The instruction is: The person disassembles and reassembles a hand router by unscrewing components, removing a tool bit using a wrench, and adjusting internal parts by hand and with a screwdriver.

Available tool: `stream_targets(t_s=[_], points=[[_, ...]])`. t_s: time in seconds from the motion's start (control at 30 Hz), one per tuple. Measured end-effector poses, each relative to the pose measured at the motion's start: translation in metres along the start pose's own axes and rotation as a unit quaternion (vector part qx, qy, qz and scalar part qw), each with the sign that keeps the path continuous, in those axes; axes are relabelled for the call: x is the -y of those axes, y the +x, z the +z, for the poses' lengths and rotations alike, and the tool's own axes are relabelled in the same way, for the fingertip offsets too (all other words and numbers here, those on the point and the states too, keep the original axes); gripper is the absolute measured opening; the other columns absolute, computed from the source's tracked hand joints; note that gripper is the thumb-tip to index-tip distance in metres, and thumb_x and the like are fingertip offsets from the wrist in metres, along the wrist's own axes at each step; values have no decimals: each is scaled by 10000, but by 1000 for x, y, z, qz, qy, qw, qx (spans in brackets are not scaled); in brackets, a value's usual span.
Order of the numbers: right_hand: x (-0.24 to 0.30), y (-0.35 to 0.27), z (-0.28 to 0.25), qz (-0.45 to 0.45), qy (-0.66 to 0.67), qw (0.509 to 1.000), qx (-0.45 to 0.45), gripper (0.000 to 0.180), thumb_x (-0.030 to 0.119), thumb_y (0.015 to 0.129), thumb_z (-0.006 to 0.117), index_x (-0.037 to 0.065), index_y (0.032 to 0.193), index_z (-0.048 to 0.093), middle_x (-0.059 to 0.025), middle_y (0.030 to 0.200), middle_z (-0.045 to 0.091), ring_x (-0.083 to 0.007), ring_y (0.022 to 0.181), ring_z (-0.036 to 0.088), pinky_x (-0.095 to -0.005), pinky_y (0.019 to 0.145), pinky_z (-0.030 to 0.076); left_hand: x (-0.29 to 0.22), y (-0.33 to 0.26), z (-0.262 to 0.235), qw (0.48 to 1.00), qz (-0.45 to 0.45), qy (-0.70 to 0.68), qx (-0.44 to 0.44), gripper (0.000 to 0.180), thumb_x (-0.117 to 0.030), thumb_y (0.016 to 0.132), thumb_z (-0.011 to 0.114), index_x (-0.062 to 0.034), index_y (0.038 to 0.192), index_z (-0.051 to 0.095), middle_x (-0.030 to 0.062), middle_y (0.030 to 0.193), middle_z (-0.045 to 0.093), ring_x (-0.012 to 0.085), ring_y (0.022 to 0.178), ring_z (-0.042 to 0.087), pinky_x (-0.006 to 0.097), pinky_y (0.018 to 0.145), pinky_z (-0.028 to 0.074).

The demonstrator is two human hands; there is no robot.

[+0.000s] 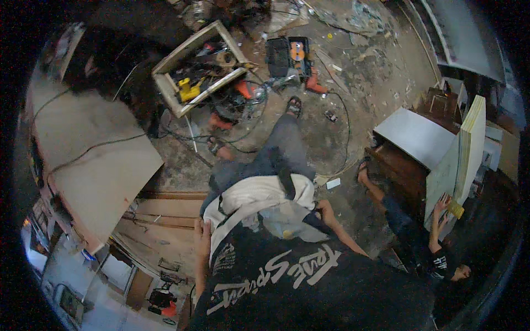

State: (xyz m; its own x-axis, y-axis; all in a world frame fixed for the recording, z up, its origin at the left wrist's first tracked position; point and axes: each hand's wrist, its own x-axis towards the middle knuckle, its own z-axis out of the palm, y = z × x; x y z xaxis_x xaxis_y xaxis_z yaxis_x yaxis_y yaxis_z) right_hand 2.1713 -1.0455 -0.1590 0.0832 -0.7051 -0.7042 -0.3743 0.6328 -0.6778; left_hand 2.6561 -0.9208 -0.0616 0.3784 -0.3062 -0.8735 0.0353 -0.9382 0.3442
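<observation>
A white cloth with dark straps or edging lies bunched across my waist and thighs. At its left edge my left hand pinches the fabric. My right hand is closed at the opposite side, where a dark part of the cloth meets it; its fingertips are partly hidden. Between the hands, against my black shirt, lies a clear, crumpled plastic piece.
Ahead, a wooden crate holds tools, beside an open black case and orange corded tools. Cables cross the littered floor. A large board stands left. At right, a co-worker holds a yellow block against a pale panel.
</observation>
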Motion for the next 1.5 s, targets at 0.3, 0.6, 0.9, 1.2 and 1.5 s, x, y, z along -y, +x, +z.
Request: stream_targets(t_s=[0.3,0.6,0.9,1.2,1.5], points=[[-51,376,-93,75,-99,984,-127,353,338,980,526,3,963,638,-124,765,600,-202,737,586,-361,652,464,-251,230,253,989,93,34,-109,334,-217,974,569,23,1207,580,130,998,647,259,859,606,342,829,480],[-106,757,-75,-145,-194,943,-230,256,249,931,606,35,1061,655,-205,1009,667,-380,877,645,-457,785,511,-395,708,599,832,535,105,-103,553,-229,840,775,-11,1294,548,187,1318,529,308,1213,517,387,1051,396],[-105,848,-70,-278,-146,874,-371,229,123,898,671,33,1106,638,-120,989,676,-235,923,670,-401,811,528,-386,821,674,779,621,52,-63,877,-137,722,775,-94,1490,353,173,1543,322,335,1443,280,456,1186,245],[-113,893,-45,-527,-261,762,-272,418,67,769,756,76,1171,641,-84,1082,679,-248,1026,643,-365,870,508,-380,837,662,679,725,81,-86,664,-127,703,832,-80,1316,581,182,1522,376,318,1382,402,426,1147,323],[-62,932,-33,-431,-642,622,-127,577,204,724,757,84,1260,584,-123,1245,635,-304,1207,566,-412,1019,402,-388,837,659,705,707,54,-39,705,-78,661,737,-111,1347,580,260,1580,256,364,1475,261,457,1176,236]])
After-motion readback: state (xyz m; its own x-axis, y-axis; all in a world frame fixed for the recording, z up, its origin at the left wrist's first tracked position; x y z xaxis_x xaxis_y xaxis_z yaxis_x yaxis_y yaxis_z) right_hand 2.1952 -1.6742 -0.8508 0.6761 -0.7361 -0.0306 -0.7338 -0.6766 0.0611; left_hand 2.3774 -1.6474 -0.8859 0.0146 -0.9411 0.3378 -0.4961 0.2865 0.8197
